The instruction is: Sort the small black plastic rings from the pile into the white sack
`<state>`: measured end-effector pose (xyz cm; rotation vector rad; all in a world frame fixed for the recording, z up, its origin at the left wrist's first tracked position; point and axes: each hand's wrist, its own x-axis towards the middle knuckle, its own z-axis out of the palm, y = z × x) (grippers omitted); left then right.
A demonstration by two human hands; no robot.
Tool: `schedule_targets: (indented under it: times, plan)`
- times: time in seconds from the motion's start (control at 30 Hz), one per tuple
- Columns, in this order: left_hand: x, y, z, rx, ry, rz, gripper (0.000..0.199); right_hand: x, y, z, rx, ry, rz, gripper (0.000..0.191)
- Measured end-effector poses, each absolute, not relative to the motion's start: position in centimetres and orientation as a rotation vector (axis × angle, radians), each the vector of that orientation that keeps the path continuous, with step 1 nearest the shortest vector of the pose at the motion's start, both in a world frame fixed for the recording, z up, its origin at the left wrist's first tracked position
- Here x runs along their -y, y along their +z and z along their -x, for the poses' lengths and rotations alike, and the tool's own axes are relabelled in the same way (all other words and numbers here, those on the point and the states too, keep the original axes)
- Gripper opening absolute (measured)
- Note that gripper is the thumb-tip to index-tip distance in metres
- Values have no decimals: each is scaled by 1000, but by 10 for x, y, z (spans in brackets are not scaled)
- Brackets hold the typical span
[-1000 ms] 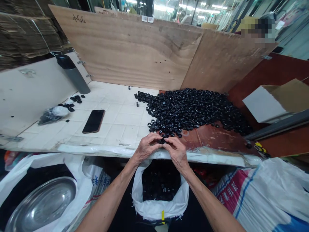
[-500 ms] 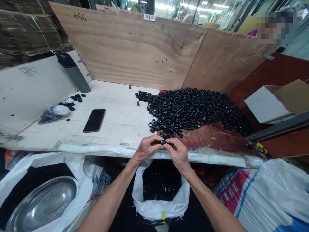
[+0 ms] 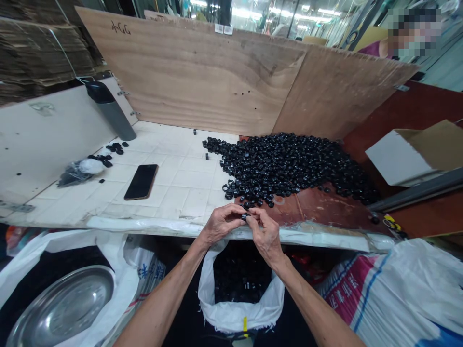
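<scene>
My left hand (image 3: 221, 223) and my right hand (image 3: 266, 233) meet at the table's front edge, fingertips pinched on one small black ring-like part (image 3: 245, 216) between them. Just beyond the fingertips, a large pile of small black parts (image 3: 289, 161) spreads over the white and red-brown table surface. Below my hands an open white sack (image 3: 240, 313) holds more black parts (image 3: 242, 277).
On the table's left lie a phone (image 3: 141, 182), a grey bottle (image 3: 115, 115) and a plastic bag (image 3: 77, 172). A wooden board (image 3: 210, 72) stands behind. An open carton (image 3: 401, 156) is right. Sacks flank my arms; a person (image 3: 385, 49) is beyond the board.
The fingertips have shifted slightly, and the small black part between them sits a little lower and shows more. Beyond the board, the person has moved slightly.
</scene>
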<state>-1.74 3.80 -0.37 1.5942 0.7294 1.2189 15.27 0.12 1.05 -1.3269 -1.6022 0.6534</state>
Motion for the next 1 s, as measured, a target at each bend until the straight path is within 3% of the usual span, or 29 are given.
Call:
schedule_targets:
  times: [0.6,1.0]
  plan:
    - [-37,-4,18,-786,1186,-1636,21,-4,9,-152,1856,463,1384,22]
    - [-38,-7,18,-843,1143,-1561,24,-6,18,-153,1680,681,1329,16]
